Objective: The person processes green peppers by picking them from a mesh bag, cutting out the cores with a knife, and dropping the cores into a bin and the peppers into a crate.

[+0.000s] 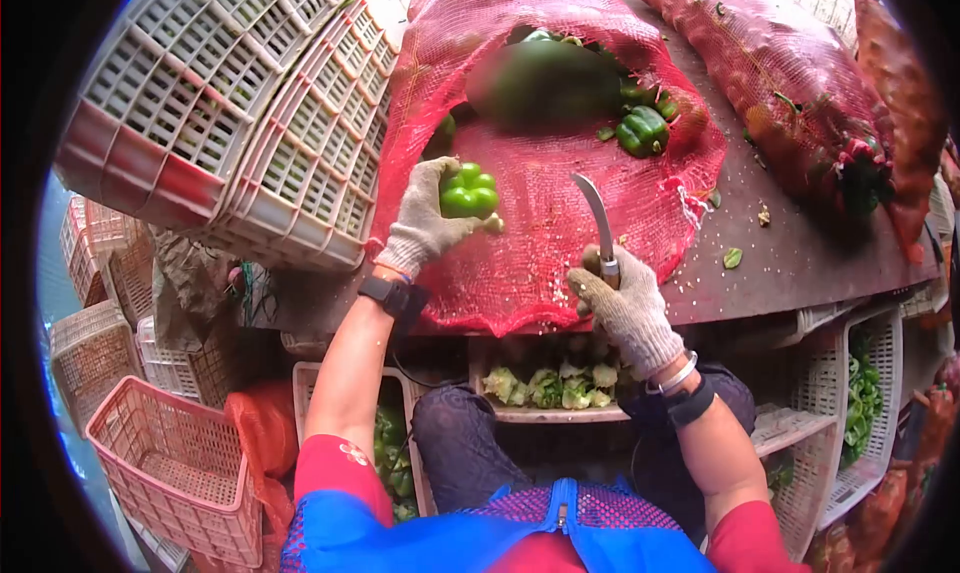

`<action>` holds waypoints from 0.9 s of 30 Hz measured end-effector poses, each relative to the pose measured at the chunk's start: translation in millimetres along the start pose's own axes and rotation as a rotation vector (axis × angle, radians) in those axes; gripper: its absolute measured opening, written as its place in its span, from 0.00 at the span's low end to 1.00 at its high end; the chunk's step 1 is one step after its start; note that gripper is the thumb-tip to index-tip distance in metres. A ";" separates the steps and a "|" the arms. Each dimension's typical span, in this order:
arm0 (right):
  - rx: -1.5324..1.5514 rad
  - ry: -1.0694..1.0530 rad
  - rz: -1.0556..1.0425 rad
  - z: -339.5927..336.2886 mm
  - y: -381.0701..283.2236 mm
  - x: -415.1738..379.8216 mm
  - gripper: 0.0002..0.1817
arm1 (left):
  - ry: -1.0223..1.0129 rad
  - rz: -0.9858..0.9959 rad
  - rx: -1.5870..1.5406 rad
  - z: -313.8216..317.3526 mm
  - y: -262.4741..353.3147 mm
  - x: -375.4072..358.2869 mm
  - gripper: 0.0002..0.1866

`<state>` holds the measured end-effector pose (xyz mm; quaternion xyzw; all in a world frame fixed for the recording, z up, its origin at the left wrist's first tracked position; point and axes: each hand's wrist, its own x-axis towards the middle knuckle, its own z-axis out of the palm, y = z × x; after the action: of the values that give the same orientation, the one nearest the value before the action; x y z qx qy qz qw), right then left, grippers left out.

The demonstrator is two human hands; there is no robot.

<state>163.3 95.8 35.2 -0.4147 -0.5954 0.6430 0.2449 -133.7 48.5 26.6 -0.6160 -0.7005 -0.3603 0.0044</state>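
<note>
My gloved left hand (pixel 428 211) is closed around a bright green bell pepper (pixel 468 192), held above a red mesh sack (pixel 530 243). In my gloved right hand (pixel 625 303) is a small curved knife (pixel 598 213), its blade pointing up and away from me. The blade and the pepper are apart. Farther back on the sack lies a darker bell pepper (pixel 642 132), with more peppers partly showing at the sack's mouth. A blurred patch hides what is in the middle there.
Stacked plastic crates (pixel 240 113) stand at the left. Filled mesh sacks (pixel 770 83) lie at the right of the table (pixel 725 273). Below its front edge, a crate holds pale green trimmings (pixel 560 388). A pink crate (pixel 175 463) is at lower left, and a white crate (pixel 885 413) with greens at right.
</note>
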 end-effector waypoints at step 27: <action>-0.488 0.012 -0.211 25.6 42.2 -33.7 0.20 | 0.471 -0.524 -0.747 100.4 120.3 -130.5 0.14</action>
<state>167.8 47.0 1.2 -0.4008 -0.7713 0.4491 0.2070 45.9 -14.8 -46.4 -0.2814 -0.6348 -0.7041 -0.1489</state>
